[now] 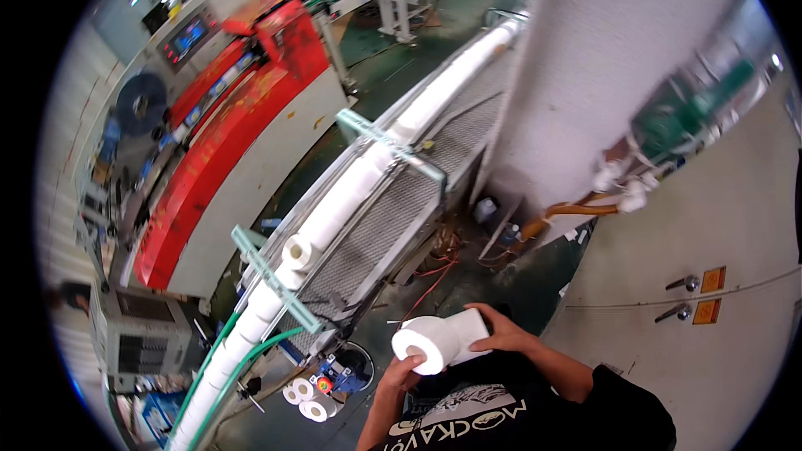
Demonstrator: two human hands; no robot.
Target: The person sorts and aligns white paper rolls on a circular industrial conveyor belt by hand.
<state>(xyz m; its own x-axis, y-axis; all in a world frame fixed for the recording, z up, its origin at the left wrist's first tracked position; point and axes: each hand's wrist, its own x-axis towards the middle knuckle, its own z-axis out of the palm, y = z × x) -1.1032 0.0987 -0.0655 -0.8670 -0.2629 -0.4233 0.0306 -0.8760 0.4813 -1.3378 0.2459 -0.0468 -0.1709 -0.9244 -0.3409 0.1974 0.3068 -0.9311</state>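
In front of my dark shirt I hold a white toilet paper roll (428, 344) with both hands, its cored end facing left. My left hand (401, 377) grips that end, thumb near the core hole. From the roll a broad white part (469, 334) reaches right; whether it is its loose sheet or a second roll, I cannot tell. Around its right edge my right hand (501, 336) is closed. Ahead and left, a long line of white rolls (342, 194) lies on a conveyor (372, 238). One turned roll (298, 252) shows its core there.
A red-and-white machine (225, 159) stands left beyond the conveyor. Pale green crossbars (276, 280) span the line. Several rolls (313, 401) sit low near a device with a red button (324, 384). A thick white pillar (585, 83) and a cabinet (668, 351) with handles stand right.
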